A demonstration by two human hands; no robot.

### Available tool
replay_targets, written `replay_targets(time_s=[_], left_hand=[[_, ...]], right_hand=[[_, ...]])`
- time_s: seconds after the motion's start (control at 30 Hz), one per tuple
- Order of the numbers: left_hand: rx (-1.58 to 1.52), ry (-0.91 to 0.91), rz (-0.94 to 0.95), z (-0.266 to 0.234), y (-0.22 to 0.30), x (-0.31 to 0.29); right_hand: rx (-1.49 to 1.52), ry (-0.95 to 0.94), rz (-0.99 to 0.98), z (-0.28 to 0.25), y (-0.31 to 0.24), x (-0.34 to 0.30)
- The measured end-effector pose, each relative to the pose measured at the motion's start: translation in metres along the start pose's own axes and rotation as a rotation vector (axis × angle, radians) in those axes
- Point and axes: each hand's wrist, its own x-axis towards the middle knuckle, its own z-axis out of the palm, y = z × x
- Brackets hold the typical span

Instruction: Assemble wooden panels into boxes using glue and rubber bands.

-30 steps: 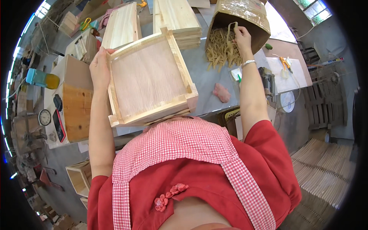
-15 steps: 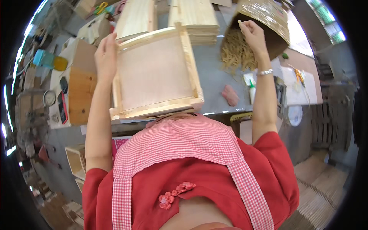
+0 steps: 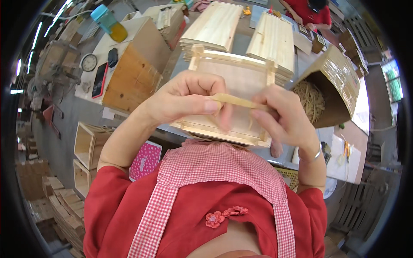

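A flat tan rubber band is drawn out sideways between my two hands. My left hand pinches its left end between thumb and fingers. At the other end, my right hand has its fingers closed on the band. Beneath both hands lies a light wooden frame with a pale panel inside. It rests at the table's near edge, against my apron, and my hands hide part of it. A tipped cardboard box to the right holds a heap of similar tan bands.
Two stacks of thin boards, the left stack and the right stack, lie beyond the frame. A wooden box stands left, near a phone and a bottle. Across the table, a person in red works.
My right hand has come back from the cardboard box to above the frame, bringing the rubber band. My left hand has left the frame's side and taken hold of the band. The view has shifted.
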Motion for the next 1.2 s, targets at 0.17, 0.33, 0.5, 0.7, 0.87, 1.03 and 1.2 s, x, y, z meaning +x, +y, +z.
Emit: replay_targets(time_s=[0.17, 0.33, 0.5, 0.7, 0.87, 1.03, 1.2], left_hand=[[1.366, 0.133, 0.324, -0.058, 0.005, -0.024], [1.621, 0.352, 0.354, -0.153, 0.002, -0.013], [1.523, 0.353, 0.271, -0.143, -0.023, -0.033], [1.122, 0.108, 0.092, -0.097, -0.025, -0.085], [1.271, 0.161, 0.067, -0.081, -0.036, -0.095], [1.339, 0.243, 0.196, -0.065, -0.04, -0.106], [1.608, 0.283, 0.443, -0.048, -0.058, -0.12]], right_hand=[[-0.311, 0.095, -0.102, -0.018, 0.04, -0.009], [-0.435, 0.263, 0.055, -0.047, 0.118, -0.005], [-0.402, 0.205, 0.073, -0.033, 0.117, -0.028], [-0.114, -0.047, 0.242, -0.029, 0.056, -0.063], [-0.208, -0.169, 0.204, -0.009, 0.033, -0.066], [-0.26, -0.057, 0.158, -0.001, 0.017, -0.07], [-0.472, 0.039, 0.056, 0.023, 0.002, -0.093]])
